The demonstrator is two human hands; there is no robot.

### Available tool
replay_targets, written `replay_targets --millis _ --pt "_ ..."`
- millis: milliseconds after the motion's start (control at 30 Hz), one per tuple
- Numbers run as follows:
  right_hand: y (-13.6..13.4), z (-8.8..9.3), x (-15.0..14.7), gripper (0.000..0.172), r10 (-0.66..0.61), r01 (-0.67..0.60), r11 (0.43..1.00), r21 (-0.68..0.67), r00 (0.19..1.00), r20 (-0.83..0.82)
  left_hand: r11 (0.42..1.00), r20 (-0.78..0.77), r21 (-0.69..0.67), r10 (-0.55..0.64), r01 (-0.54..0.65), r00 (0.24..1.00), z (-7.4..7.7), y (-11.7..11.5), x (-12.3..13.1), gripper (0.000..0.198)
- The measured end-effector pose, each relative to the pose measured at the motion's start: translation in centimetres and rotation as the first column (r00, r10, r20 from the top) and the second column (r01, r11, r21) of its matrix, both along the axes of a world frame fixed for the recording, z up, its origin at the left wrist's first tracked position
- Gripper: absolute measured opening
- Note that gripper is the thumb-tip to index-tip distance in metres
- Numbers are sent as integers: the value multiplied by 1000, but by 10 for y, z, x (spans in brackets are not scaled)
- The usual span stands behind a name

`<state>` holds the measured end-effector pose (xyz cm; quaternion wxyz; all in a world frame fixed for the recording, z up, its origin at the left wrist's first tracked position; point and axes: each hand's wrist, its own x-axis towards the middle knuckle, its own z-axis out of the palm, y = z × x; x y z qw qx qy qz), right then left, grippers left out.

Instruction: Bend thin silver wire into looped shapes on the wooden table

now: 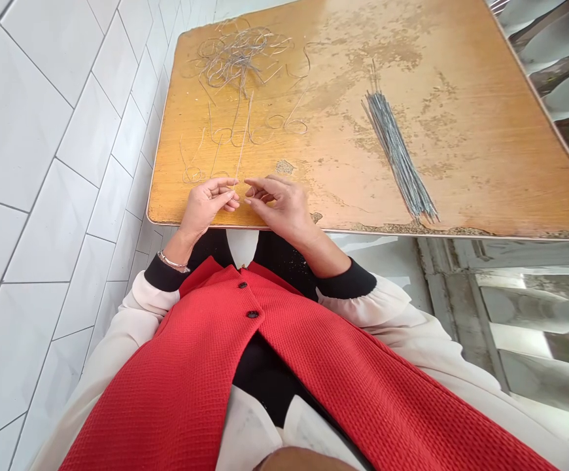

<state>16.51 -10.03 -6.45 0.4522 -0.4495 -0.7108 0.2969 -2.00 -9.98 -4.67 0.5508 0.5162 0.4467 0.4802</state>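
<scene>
At the near edge of the wooden table, my left hand pinches a thin wire between thumb and fingers. The wire rises away from me across the tabletop. Close beside it, my right hand has its thumb and fingertips drawn together, with what looks like a small wire loop at their tips. The fingertips of both hands nearly meet. Several loose curled wires lie just beyond them, and a tangled heap of thin wire sits at the far left.
A bundle of straight grey wires lies on the right part of the worn wooden table. A white tiled wall runs along the left. Pale balusters stand at the right.
</scene>
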Motion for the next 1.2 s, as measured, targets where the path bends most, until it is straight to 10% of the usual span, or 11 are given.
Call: replay_targets --millis 533,1200 --pt "9 -6 -11 23 -132 73 967 244 963 235 997 -127 35 71 -67 989 4 -1 11 19" --pt "4 -7 -14 23 -192 145 966 214 958 215 998 -82 22 61 -59 995 1 1 10 14"
